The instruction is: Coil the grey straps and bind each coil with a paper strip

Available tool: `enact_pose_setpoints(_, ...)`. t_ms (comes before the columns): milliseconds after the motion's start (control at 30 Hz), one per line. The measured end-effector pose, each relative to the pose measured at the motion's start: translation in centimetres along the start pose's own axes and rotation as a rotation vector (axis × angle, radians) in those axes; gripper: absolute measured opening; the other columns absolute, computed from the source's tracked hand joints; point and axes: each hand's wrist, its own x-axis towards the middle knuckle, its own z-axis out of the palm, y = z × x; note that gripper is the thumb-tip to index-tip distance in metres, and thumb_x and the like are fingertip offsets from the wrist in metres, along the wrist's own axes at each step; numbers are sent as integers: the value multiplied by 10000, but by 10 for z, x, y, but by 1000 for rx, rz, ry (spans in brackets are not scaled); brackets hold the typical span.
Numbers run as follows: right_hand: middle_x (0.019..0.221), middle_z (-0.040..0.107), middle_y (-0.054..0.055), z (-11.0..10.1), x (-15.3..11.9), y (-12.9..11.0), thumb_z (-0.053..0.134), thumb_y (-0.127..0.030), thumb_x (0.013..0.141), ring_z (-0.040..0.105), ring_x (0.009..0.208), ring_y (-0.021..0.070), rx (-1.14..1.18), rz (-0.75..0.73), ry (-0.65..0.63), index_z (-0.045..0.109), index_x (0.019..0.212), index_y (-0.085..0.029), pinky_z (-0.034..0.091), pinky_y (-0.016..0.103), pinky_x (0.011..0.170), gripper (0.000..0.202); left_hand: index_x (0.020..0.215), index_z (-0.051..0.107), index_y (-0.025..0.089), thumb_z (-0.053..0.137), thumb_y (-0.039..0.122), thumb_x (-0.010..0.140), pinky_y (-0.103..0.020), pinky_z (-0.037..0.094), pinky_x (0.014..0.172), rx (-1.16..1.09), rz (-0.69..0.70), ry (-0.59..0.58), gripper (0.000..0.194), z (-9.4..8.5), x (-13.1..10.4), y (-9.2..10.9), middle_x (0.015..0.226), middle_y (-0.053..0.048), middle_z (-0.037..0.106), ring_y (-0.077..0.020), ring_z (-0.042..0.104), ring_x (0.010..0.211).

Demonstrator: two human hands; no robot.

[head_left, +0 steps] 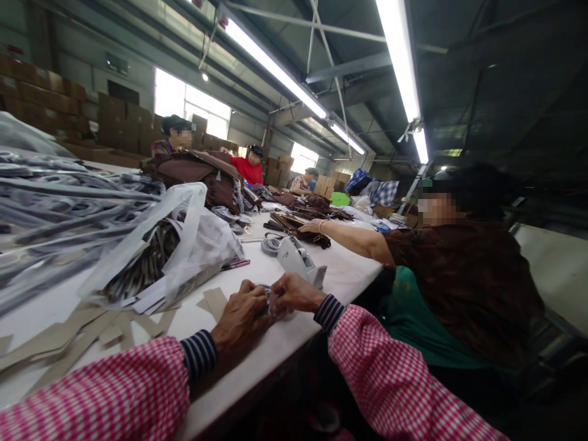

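Observation:
Close to the table's front edge, my left hand (245,311) and my right hand (294,293) meet with bent fingers around a small grey coil (267,295). It looks like a rolled strap, mostly covered by my fingers. Just beyond them stands a light grey tape dispenser (294,256), close to my right hand. Beside the dispenser lies another coiled grey strap (271,246). To the left of my hands, an opened clear plastic bag (202,236) holds many thin strips. Flat beige strips (82,331) are scattered on the white table (248,376) near my left forearm.
A large heap of grey straps (68,202) covers the table's left side. Brown bags (197,174) are piled behind the plastic bag. On the right sits a co-worker (459,275), one arm stretched over brown pieces (294,225). Other people work farther back.

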Motion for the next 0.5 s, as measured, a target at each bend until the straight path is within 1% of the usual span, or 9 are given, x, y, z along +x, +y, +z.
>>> enact_pose_setpoints(133, 540, 671, -4, -5, 8, -12, 749, -160, 679, 627, 475, 147, -34, 33, -90, 727, 675, -156, 503, 222, 470, 23, 885, 781, 238, 643, 294, 838, -417, 388, 861, -63, -24, -8, 156, -3, 1, 0, 966, -90, 683, -318, 474, 1032)
enact_pose_setpoints(300, 537, 658, -29, -12, 14, -27, 740, -97, 675, 637, 506, 128, -116, 2, -176, 744, 680, -153, 500, 193, 525, 56, 962, 787, 248, 613, 295, 815, -402, 408, 923, -119, -50, -33, 233, -6, 1, 1, 1061, -70, 701, -310, 499, 1066)
enact_pose_setpoints(400, 543, 651, -37, -13, 12, -27, 752, -122, 703, 631, 518, 120, -213, -55, -177, 762, 731, -153, 481, 182, 541, 43, 998, 778, 248, 611, 313, 815, -400, 423, 945, -124, -54, -59, 255, -6, 2, -1, 1116, -62, 700, -307, 525, 1066)
enact_pose_setpoints(500, 605, 676, -26, -11, 7, -19, 734, -158, 769, 649, 551, 125, -300, -107, -158, 758, 799, -144, 486, 182, 557, 40, 996, 771, 245, 611, 335, 836, -411, 432, 955, -106, -56, -56, 244, -4, 3, -3, 1100, -70, 700, -312, 531, 1066)
